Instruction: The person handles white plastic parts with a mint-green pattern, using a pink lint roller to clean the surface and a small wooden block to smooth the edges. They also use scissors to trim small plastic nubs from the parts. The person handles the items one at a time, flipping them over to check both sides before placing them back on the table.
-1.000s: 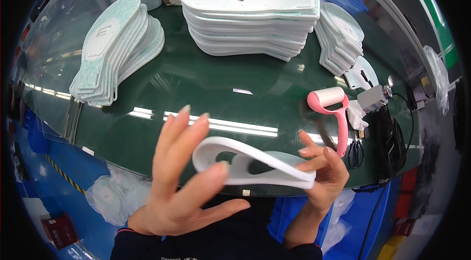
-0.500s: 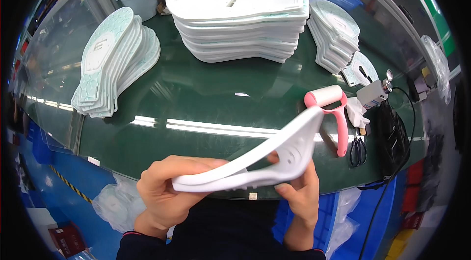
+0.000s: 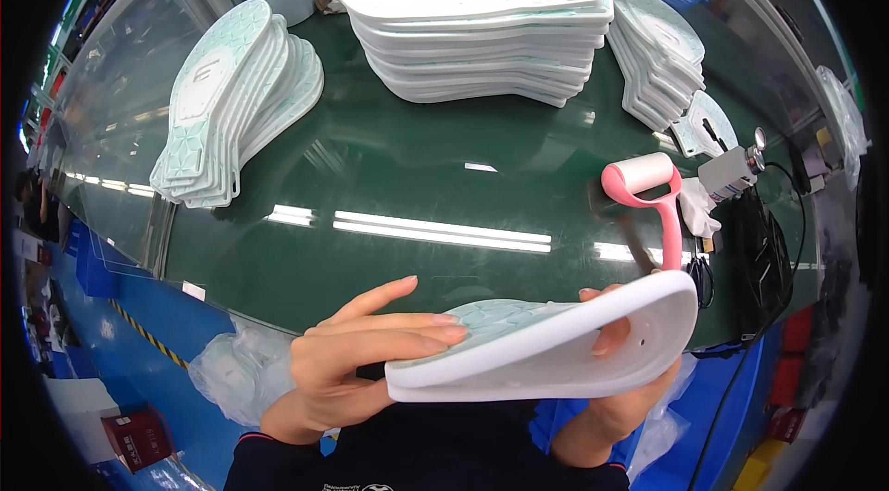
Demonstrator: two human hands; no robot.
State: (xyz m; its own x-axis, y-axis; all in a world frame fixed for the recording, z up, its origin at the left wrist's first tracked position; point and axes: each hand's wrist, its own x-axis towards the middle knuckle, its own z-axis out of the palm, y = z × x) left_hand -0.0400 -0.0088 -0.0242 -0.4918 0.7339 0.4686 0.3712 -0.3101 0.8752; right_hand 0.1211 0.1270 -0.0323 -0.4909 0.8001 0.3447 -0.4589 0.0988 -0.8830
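Note:
A white plastic paddle-shaped panel (image 3: 556,361) with a pale green patterned face is held tilted above the table's near edge. Its wide, hollow end points right. My left hand (image 3: 347,361) pinches the narrow end, fingers laid over the patterned face and thumb below; its index finger sticks out. My right hand (image 3: 639,403) grips the wide end from beneath and behind. Fingertips of that hand show over the far rim and inside the hollow; the rest is hidden by the panel. Just beyond lies a pink-handled lint roller (image 3: 669,222).
Similar panels are piled in a tall middle stack (image 3: 482,56), a left stack (image 3: 218,111) and a right stack (image 3: 659,51) on the green table (image 3: 398,185). At right are a spray bottle (image 3: 732,173), scissors (image 3: 701,280), a white cloth (image 3: 696,208) and a black bag (image 3: 748,255).
The panel has moved right and down and turned, so its green patterned face now shows. My left fingers have spread over that face. The view has shifted slightly left.

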